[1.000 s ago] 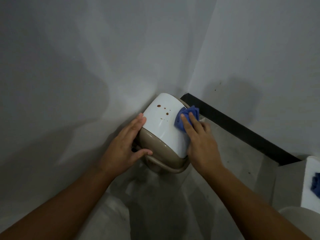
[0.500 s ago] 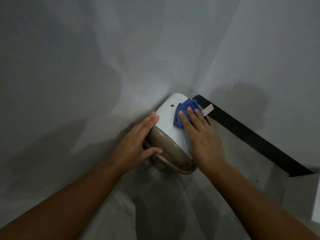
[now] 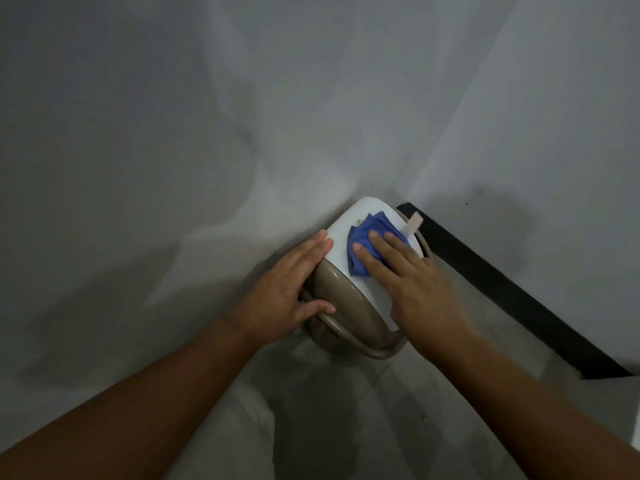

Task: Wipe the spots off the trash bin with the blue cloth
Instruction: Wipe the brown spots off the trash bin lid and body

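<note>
**Bin in the corner, cloth on the lid**

The trash bin (image 3: 349, 299) sits on the floor tucked into the corner where two walls meet. The right hand (image 3: 420, 287) lies flat with fingers spread, pressing the crumpled blue cloth (image 3: 369, 242) onto the bin's white lid (image 3: 363, 213). The left hand (image 3: 282, 289) grips the bin's left side, fingers together along the lid edge, thumb hooked over the tan handle (image 3: 360, 344). No brand, label or writing is readable anywhere.
</note>
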A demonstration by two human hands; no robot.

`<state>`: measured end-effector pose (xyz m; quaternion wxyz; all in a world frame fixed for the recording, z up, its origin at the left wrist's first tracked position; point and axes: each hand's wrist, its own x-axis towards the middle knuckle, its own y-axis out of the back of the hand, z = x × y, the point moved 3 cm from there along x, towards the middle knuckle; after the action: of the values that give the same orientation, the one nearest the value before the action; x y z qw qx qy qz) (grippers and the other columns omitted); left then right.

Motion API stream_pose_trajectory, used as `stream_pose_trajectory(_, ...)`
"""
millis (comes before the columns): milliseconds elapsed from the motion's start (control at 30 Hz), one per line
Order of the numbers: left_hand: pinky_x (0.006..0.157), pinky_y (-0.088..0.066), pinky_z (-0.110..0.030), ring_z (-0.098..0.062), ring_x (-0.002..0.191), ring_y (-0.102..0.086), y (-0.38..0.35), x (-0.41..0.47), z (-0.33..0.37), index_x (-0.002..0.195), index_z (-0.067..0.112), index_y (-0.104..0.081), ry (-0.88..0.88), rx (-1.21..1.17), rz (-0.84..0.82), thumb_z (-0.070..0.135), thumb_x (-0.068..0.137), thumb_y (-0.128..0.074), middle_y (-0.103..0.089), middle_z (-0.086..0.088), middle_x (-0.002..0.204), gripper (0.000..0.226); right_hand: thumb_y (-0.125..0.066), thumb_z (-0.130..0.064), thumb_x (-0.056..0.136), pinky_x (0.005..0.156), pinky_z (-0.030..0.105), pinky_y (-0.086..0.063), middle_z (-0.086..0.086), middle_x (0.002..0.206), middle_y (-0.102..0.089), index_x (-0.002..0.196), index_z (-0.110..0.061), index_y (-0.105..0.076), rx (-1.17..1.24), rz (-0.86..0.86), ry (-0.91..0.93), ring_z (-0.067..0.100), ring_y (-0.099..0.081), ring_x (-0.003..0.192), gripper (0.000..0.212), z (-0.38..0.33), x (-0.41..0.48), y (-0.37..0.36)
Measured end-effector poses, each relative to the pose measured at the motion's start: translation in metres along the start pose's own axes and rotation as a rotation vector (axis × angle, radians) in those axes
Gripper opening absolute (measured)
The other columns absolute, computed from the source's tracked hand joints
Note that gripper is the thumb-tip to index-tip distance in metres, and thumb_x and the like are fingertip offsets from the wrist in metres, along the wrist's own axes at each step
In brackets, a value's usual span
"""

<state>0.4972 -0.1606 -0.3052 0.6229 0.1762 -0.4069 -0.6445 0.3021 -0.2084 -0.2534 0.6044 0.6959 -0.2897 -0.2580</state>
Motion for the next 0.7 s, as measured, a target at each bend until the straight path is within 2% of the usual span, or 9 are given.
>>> stream_pose_trajectory(67, 0.118, -0.018, -0.021, -0.004, 0.147, -0.017, -0.001, 0.000, -0.002, 0.153, 0.021, -0.024, 0.002, -0.014, -0.007, 0.048, 0.078, -0.073, -0.021, 0.003, 0.161, 0.094, -0.068, -0.008, 0.076, 0.108, 0.048, -0.016, -0.006, 0.150, 0.000, 0.138, -0.039, 0.000, -0.028, 0.015, -0.010, 0.018, 0.003, 0.136, 0.097, 0.008, -0.006, 0.002)
stream_pose_trajectory(233, 0.118, -0.021, -0.024, -0.006, 0.147, -0.019, -0.002, 0.000, -0.003, 0.152, 0.022, -0.024, -0.001, -0.024, 0.003, 0.047, 0.076, -0.074, -0.021, 0.003, 0.161, 0.095, -0.054, -0.020, 0.089, 0.109, 0.048, -0.017, 0.002, 0.155, -0.015, 0.144, -0.034, -0.010, -0.068, 0.043, -0.095, 0.025, -0.013, 0.140, 0.072, 0.018, 0.029, 0.016)
stream_pose_trajectory(367, 0.119, -0.023, -0.028, -0.009, 0.147, -0.022, -0.001, -0.001, -0.004, 0.152, 0.022, -0.025, 0.007, -0.029, 0.019, 0.045, 0.074, -0.077, -0.023, 0.001, 0.161, 0.096, -0.060, -0.010, 0.082, 0.107, 0.052, -0.018, -0.002, 0.155, -0.010, 0.143, -0.039, -0.006, -0.059, -0.026, -0.005, 0.020, -0.006, 0.139, 0.086, 0.003, 0.019, 0.008)
stream_pose_trajectory(433, 0.119, -0.024, -0.030, -0.010, 0.147, -0.022, -0.001, 0.000, -0.003, 0.152, 0.022, -0.025, 0.008, -0.024, 0.015, 0.045, 0.074, -0.077, -0.024, 0.000, 0.161, 0.096, -0.063, -0.009, 0.079, 0.107, 0.052, -0.022, 0.000, 0.154, -0.013, 0.140, -0.040, -0.003, -0.065, -0.033, 0.012, 0.021, -0.009, 0.138, 0.091, 0.010, 0.006, 0.009)
stream_pose_trajectory(567, 0.119, -0.023, -0.029, -0.011, 0.146, -0.024, -0.001, 0.000, -0.004, 0.151, 0.019, -0.028, -0.007, -0.024, 0.035, 0.044, 0.073, -0.078, -0.026, -0.001, 0.160, 0.096, -0.052, -0.016, 0.088, 0.107, 0.056, -0.027, 0.003, 0.155, -0.017, 0.143, -0.035, -0.009, -0.081, -0.017, -0.088, 0.027, -0.018, 0.139, 0.072, 0.027, 0.031, 0.025)
stream_pose_trajectory(633, 0.119, -0.023, -0.029, -0.011, 0.146, -0.025, -0.001, 0.000, -0.003, 0.151, 0.018, -0.029, -0.010, -0.025, 0.035, 0.044, 0.073, -0.079, -0.027, -0.001, 0.159, 0.096, -0.049, -0.014, 0.091, 0.109, 0.054, -0.025, 0.003, 0.155, -0.016, 0.144, -0.032, -0.013, -0.097, -0.013, -0.059, 0.026, -0.017, 0.139, 0.066, 0.015, 0.049, 0.027)
stream_pose_trajectory(700, 0.118, -0.024, -0.030, -0.013, 0.146, -0.025, -0.001, 0.000, -0.002, 0.150, 0.018, -0.029, -0.005, -0.026, 0.031, 0.044, 0.072, -0.079, -0.028, -0.002, 0.159, 0.097, -0.051, -0.014, 0.089, 0.108, 0.054, -0.019, 0.003, 0.155, -0.015, 0.144, -0.033, -0.013, -0.117, -0.046, 0.011, 0.025, -0.013, 0.139, 0.070, -0.003, 0.050, 0.025)
